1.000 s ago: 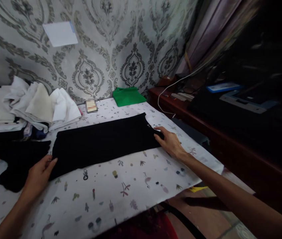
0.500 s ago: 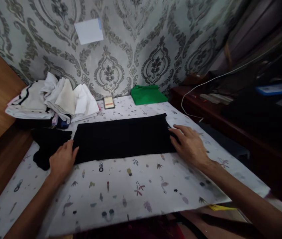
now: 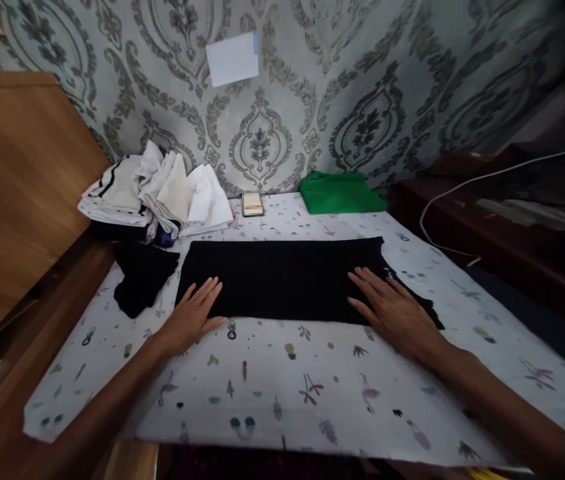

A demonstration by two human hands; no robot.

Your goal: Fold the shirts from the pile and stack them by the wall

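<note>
A black folded garment [image 3: 282, 280] lies flat in a long strip across the patterned white cloth [image 3: 262, 387]. My left hand [image 3: 195, 313] rests on its left end, fingers stretched out and the thumb over the near edge. On the right end lies my right hand [image 3: 387, 303], palm down with fingers extended. Past the right wrist a bit of black fabric sticks out; what lies beneath that hand is hidden. A smaller crumpled black cloth [image 3: 140, 277] sits left of the garment, apart from both hands.
At the back left stands a pile of folded white and cream clothes [image 3: 162, 193]. A green folded cloth [image 3: 342, 192] and a small box-like item [image 3: 252, 204] lie by the wall. Wooden furniture [image 3: 17, 180] borders the left; a white cable [image 3: 442, 200] hangs at right.
The view has turned left. Both hands have gone from the garment's end edges to lying flat on top of it. At its right end, black fabric now reaches farther out.
</note>
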